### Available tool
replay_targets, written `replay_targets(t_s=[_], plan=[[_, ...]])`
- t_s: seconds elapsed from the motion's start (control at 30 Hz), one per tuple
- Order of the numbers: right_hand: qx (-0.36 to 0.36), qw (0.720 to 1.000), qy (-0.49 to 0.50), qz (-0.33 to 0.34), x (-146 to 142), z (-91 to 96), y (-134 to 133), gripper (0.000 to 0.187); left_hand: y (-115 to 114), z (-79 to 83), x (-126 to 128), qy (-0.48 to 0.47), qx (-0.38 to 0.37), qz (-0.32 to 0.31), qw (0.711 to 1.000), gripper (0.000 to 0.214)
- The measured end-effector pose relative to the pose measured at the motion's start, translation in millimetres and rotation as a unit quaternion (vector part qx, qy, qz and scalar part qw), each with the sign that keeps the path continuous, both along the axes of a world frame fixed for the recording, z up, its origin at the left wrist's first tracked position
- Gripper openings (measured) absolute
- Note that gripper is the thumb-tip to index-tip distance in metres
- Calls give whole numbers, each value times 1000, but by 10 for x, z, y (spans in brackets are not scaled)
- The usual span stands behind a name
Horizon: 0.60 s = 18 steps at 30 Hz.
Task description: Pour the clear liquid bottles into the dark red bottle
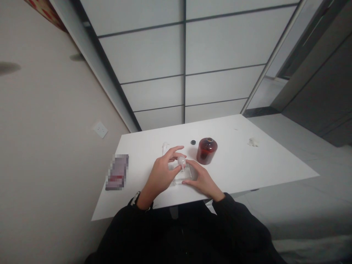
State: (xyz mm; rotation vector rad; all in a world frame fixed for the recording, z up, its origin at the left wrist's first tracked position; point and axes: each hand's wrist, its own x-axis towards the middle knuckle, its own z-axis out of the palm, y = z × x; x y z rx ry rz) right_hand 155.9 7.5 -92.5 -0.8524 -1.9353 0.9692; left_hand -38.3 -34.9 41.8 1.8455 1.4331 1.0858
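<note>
On the counter (233,179), the right hand (204,179) holds the clear bottle (186,176) while the left hand (161,171) has fingers pinched on the knob (181,160), best done gently.

The tabletop (264,165) is white and smooth-looking; near its front edge stands a clear container (187,174) with a rounded top; to the right, a dark red bottle (206,152) stands upright, its mouth uncovered; a small black cap (193,142) lies just beside it; behind the container is a white piece (165,145); at far right rests a crumpled whitish thing (253,142); at left, a flat object (117,172) is pixelated.
</note>
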Motion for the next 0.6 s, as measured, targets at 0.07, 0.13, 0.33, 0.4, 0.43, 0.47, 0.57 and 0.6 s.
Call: replay_targets(t_s=[0.07, 0.13, 0.33, 0.4, 0.43, 0.47, 0.57, 0.6], plan=[[-2, 1000, 3, 1, -1, -11, 2, 77, 10, -4, -3, -1, -9, -7, 1000, 52], [-3, 1000, 4, 2, -1, -15, 4, 77, 29, -17, -9, -3, -11, -5, 1000, 52], [-13, 1000, 2, 8, 8, 24, -6, 79, 129, 54, -76, -55, -10, 3, 998, 52], [-15, 1000, 3, 9, 12, 37, -14, 79, 197, 130, -124, -67, -4, 2, 998, 54], [-16, 1000, 3, 8, 13, 41, -18, 79, 248, 168, -154, -66, 0, 5, 998, 55], [-16, 1000, 4, 7, 13, 42, -21, 79, 314, 201, -189, -58, 2, 9, 998, 55], [-18, 1000, 5, 9, 12, 30, -21, 79, 610, 235, -301, 24, -13, 17, 999, 58], [-18, 1000, 5, 9, 10, 22, -18, 80, 737, 216, -333, 67, -23, 15, 997, 57]])
